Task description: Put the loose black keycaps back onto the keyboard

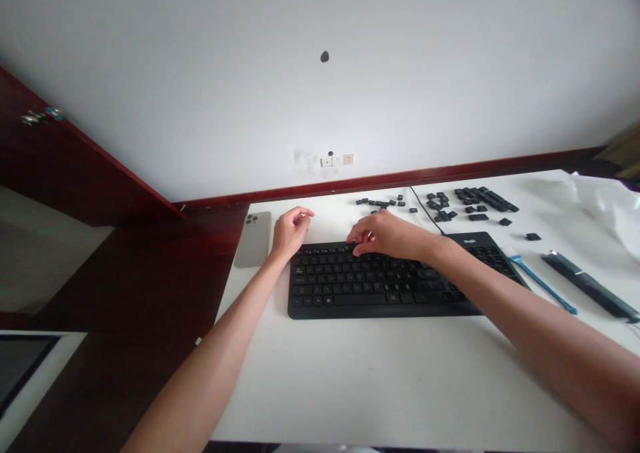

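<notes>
A black keyboard (pixel 360 299) lies on the white table, with keycaps seated over much of its left and middle part. My right hand (pixel 377 234) is over its top edge, thumb and fingers closed on a small black keycap (pixel 353 245) at the upper row. Just beyond the keyboard's top left corner, my left hand (pixel 291 233) rests with loosely bent fingers, the index finger reaching out and nothing visible in it. My right forearm hides part of the keyboard's right side.
Loose keycaps (pixel 439 203) lie scattered behind the keyboard, around its cable (pixel 425 207). A phone (pixel 253 239) lies at the table's left edge. On the right are a blue stick-like tool (pixel 545 285), a long black object (pixel 590 285) and white crumpled sheeting (pixel 607 206).
</notes>
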A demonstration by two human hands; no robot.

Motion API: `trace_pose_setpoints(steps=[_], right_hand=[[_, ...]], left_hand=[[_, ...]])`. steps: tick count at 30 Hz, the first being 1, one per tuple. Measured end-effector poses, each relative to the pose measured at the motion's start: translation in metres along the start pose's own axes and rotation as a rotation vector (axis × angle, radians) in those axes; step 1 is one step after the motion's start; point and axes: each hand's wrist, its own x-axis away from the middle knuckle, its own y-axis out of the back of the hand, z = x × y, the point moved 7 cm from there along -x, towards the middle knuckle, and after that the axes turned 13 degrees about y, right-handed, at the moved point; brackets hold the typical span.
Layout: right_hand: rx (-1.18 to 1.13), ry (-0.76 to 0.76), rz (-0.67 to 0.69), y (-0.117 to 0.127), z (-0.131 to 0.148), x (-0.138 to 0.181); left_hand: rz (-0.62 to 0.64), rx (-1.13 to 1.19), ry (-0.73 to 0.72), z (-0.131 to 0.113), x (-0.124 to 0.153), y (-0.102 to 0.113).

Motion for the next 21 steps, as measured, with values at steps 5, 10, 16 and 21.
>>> trace_pose_setpoints(steps=[5, 10, 16, 21], right_hand=[[0.129, 0.002, -0.069, 0.019, -0.008, 0.005], [0.208, 0.04, -0.093, 0.025, -0.01, 0.008], [0.279, 0.052, -0.043, 0.019, -0.013, 0.009], [0.293, 0.054, -0.028, 0.016, -0.017, 0.008]], left_hand=[[0.053, -0.051, -0.16, -0.024, 0.012, 0.003], [0.188, -0.261, -0.37, -0.065, 0.051, -0.013], [0.283, -0.343, -0.377, -0.074, 0.071, -0.034], [0.27, -0.37, -0.381, -0.074, 0.071, -0.037]])
